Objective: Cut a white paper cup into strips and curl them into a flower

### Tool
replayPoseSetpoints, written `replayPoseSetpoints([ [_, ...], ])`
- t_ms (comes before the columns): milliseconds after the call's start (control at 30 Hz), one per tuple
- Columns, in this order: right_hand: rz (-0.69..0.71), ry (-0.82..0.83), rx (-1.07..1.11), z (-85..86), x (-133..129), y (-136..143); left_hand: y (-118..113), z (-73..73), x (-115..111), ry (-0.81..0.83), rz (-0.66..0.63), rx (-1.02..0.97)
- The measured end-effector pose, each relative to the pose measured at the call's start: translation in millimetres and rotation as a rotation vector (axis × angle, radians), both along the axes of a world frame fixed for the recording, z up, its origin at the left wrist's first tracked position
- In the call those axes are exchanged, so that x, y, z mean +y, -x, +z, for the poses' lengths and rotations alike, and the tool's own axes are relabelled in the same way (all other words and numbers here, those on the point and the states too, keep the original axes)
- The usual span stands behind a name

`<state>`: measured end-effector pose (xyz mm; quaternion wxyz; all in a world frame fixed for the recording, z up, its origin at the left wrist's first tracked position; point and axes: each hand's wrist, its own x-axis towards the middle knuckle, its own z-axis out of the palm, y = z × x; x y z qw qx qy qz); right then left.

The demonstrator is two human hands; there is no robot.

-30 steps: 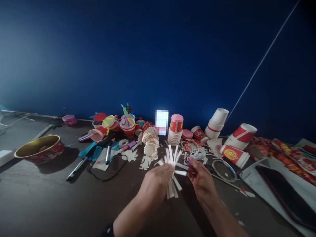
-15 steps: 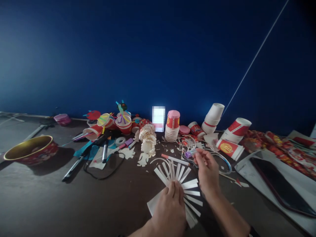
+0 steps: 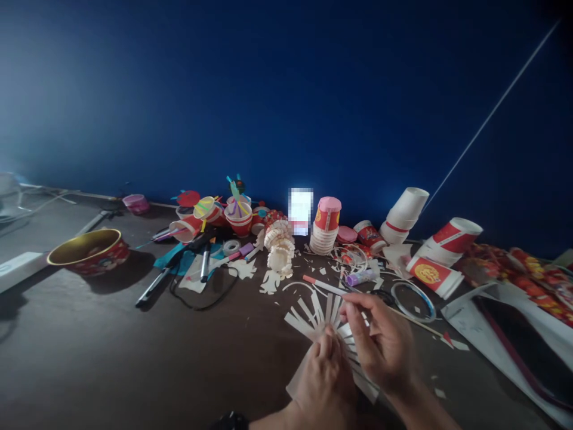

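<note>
A white paper cup (image 3: 298, 375) cut into strips lies on its side, its long strips (image 3: 313, 307) fanned out over the dark table. My left hand (image 3: 324, 379) is closed over the middle where the strips meet, fingers bunched on the paper. Over the right part of the fan is my right hand (image 3: 385, 343), thumb and forefinger drawn together beside a strip; whether a strip is between them I cannot make out. Just beyond lie a glue stick with a purple cap (image 3: 353, 279) and a white marker with a red end (image 3: 324, 283).
Stacked paper cups (image 3: 329, 224) and a white shell-like paper figure (image 3: 280, 251) stand at the back. A gold-lined bowl (image 3: 89, 257) sits left, near markers (image 3: 205, 263). At right are a tape ring (image 3: 414, 298) and a phone (image 3: 528, 340). Paper scraps are scattered about.
My right hand has come from the glue stick down and back to the strips; the glue stick now lies on the table. My left hand stays on the paper. The view has turned slightly left.
</note>
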<state>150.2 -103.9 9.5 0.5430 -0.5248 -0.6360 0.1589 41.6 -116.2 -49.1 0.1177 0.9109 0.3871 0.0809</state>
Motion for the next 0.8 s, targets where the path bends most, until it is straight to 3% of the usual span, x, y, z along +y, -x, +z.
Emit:
replayPoseSetpoints([
  [133,0.259,0.266,0.097,-17.1,16.4,9.7,-4.1,-2.4,-3.5,-0.082,-0.058,-0.023],
  [267,0.324,0.308,0.078,-34.4,34.2,10.3,-5.6,-20.8,-13.4,-0.278,0.016,0.033],
  [433,0.233,0.142,-0.233,-42.1,41.2,6.9,-4.0,-40.5,-23.8,-0.436,0.014,0.005],
  [500,0.212,0.083,-0.369,-45.2,42.4,7.9,-1.0,-38.9,-23.9,-0.385,0.046,0.019],
  [667,0.104,0.059,-0.633,-59.1,44.9,11.7,9.5,-23.8,-18.0,-0.294,-0.096,0.027],
  [800,-0.023,0.110,-0.769,-67.5,44.5,12.1,8.7,-25.3,-19.1,-0.272,-0.027,0.021],
])
